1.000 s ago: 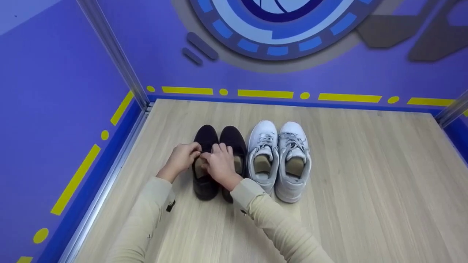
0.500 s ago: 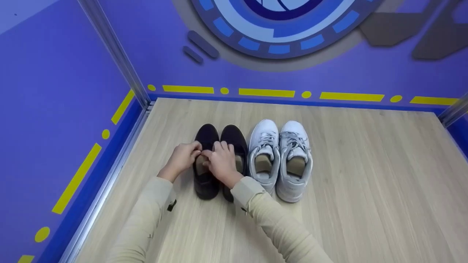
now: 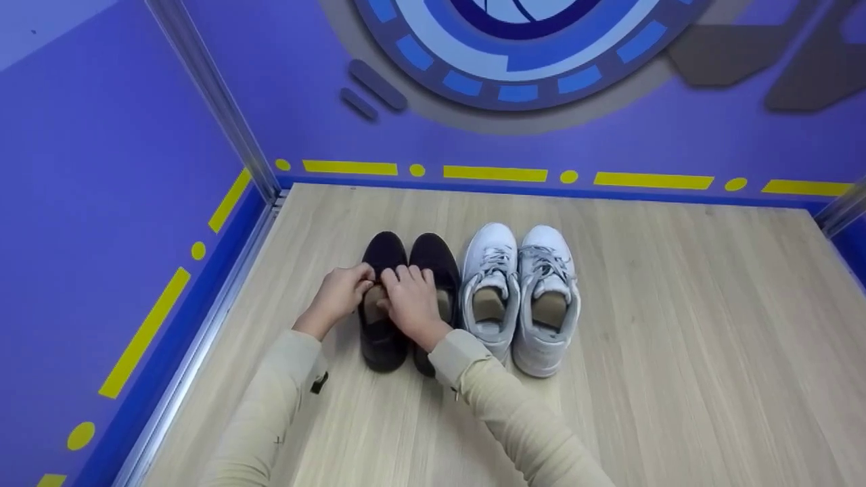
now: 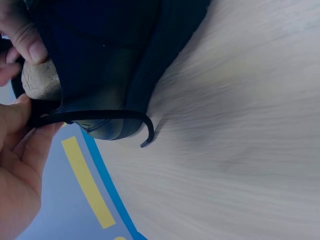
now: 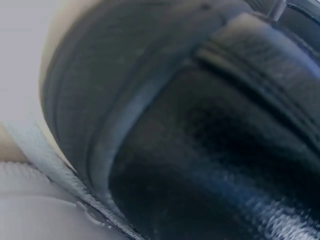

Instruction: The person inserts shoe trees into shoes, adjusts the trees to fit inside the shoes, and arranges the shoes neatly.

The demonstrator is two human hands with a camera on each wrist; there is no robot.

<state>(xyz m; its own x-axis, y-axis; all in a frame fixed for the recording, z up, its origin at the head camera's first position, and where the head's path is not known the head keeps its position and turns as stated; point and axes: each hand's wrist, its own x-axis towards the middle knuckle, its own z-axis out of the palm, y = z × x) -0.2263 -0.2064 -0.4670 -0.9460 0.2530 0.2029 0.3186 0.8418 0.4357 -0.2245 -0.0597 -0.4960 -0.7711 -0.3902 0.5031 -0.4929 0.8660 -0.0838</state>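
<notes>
My left hand [image 3: 342, 294] is at the throat of the left black shoe [image 3: 383, 348]. In the left wrist view its thumb and fingers pinch a black shoelace [image 4: 100, 115], whose loose end hangs over the shoe's side. My right hand [image 3: 411, 297] sits over the gap between the two black shoes, fingers bent, its thumb by the left shoe's opening; I cannot tell whether it grips a lace. A beige insert [image 4: 42, 82] shows inside that shoe. The right black shoe [image 3: 433, 253] is partly covered by my right hand. A black shoe's heel [image 5: 200, 140] fills the blurred right wrist view.
Two white sneakers with grey laces, a left one [image 3: 488, 243] and a right one [image 3: 543, 245], stand close beside the black pair. All rest on a light wooden surface [image 3: 676, 325]. Blue-purple panels [image 3: 338, 142] with yellow dashes rise behind and at the left.
My right index finger and thumb have spread apart, the index lifting slightly forward off the left shoe's throat. The left hand keeps its place; the view has shifted slightly.
</notes>
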